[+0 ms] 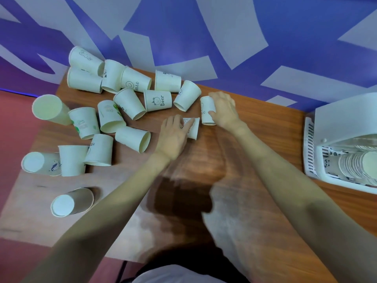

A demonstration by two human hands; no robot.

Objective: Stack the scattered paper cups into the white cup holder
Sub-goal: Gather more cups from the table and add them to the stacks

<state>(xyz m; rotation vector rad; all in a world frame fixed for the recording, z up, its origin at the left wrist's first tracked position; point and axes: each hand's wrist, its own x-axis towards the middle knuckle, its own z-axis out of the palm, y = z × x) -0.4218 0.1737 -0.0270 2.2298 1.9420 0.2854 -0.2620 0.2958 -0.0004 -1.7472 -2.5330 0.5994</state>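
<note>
On the wooden table, a loose heap of white paper cups lies at nine to eleven o'clock, crowding the "Bear" cup. The left hand curls around a tipped cup at centre, and the right hand grasps a "HELLO" cup just beside it. At three o'clock, the white cup holder holds nested cups.
</note>
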